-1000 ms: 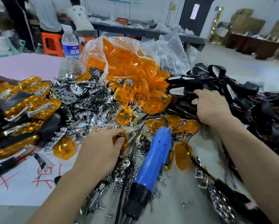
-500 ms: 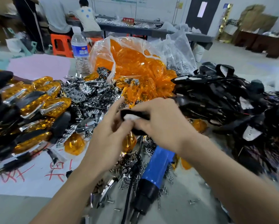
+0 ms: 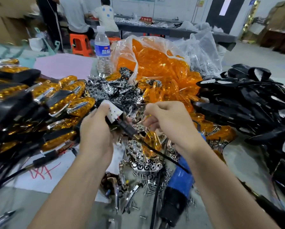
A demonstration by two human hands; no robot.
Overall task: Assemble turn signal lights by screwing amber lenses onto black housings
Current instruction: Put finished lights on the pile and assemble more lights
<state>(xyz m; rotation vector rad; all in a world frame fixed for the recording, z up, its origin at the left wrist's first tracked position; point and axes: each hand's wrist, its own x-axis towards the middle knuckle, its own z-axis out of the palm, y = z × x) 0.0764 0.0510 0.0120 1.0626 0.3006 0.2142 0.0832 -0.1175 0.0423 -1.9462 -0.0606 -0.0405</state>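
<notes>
My left hand [image 3: 95, 134] grips a black housing [image 3: 112, 114] with a white LED board inside; its black stem and wire trail down to the right. My right hand [image 3: 168, 123] is curled just right of the housing, and what its fingers hold is hidden. A loose amber lens [image 3: 152, 140] lies below my right hand. A plastic bag of amber lenses [image 3: 155, 63] sits behind. Bare black housings [image 3: 247, 103] are heaped at right. Finished lights [image 3: 39, 103] are piled at left.
A blue electric screwdriver [image 3: 179, 184] lies under my right forearm among scattered screws [image 3: 153, 185] and chrome reflector plates [image 3: 118, 91]. A water bottle [image 3: 103, 50] stands behind. People sit at a far table with an orange stool [image 3: 80, 44].
My right hand fetched a black housing from the right heap and brought it to the centre. My left hand left the lenses and now grips the housing, while my right hand has drawn slightly away.
</notes>
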